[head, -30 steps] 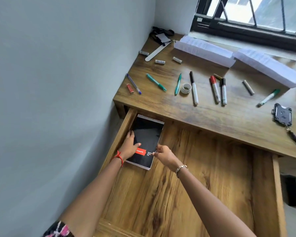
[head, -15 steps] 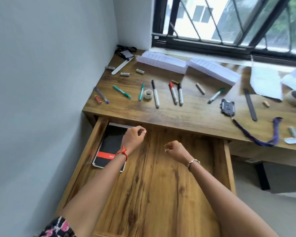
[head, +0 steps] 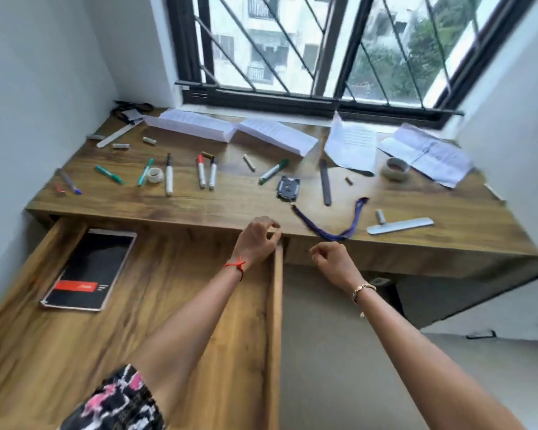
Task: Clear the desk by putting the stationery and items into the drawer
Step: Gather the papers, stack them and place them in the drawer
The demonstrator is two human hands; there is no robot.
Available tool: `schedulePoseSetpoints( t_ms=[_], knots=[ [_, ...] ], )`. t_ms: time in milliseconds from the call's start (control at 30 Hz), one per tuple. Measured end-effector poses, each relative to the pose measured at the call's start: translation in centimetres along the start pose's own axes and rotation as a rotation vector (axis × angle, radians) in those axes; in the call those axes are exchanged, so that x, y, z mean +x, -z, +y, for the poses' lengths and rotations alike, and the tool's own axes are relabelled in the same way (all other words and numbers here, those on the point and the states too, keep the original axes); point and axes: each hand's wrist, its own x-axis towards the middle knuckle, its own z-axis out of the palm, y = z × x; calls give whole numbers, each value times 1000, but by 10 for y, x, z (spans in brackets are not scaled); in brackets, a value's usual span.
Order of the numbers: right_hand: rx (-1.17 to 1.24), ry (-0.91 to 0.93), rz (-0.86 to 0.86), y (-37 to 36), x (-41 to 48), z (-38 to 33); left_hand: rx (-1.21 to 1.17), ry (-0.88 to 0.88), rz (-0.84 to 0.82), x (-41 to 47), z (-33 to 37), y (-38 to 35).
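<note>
Right, both arms reach fwd from the bottom of view. The left hand (head: 257, 240) hovers over the rear right corner of the drawer (head: 275, 305), just at the front edge of the desk (head: 448, 218). Its fingers are loosely curled and hold nothing. The right hand (head: 331, 262) hangs just right of the drawer wall, below the desk edge. Fingers also loosely curled, thumb near index, nothing in it.

In the drawer I count 1 black notebook (head: 87, 268), lying flat at the rear left.

On the desk, approx left to right:
- 1 blue pen (head: 70, 182)
- 2 green pens (head: 109, 174)
- 4 markers (head: 168, 175): 2 black caps, 1 red, 1 green
- 2 tape rolls, one clear (head: 155, 175) and one brown (head: 395, 169)
- 1 badge holder (head: 288, 187) w/ a purple lanyard (head: 333, 232)
- 1 steel ruler (head: 399, 225)
- 2 loose sheets (head: 351, 144)
- 1 open book (head: 230, 131) by the window

The small grey bits at the rear left are too blurred for me to ID.
</note>
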Motion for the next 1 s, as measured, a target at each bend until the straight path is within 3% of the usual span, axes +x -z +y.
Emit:
schedulePoseSetpoints(
  t_ms=[233, 500, 1000],
  knots=[
    [-69, -8, 105, 83, -22, 66, -38, -102, -5, 25, 77, -61],
    [-50, -30, 123, 116, -15, 107, -32, -145, -4, 62, 103, -97],
    [-157, -2, 177, 202, 127, 167, -46, -144, -16, 215, 140, -158]
  ],
)
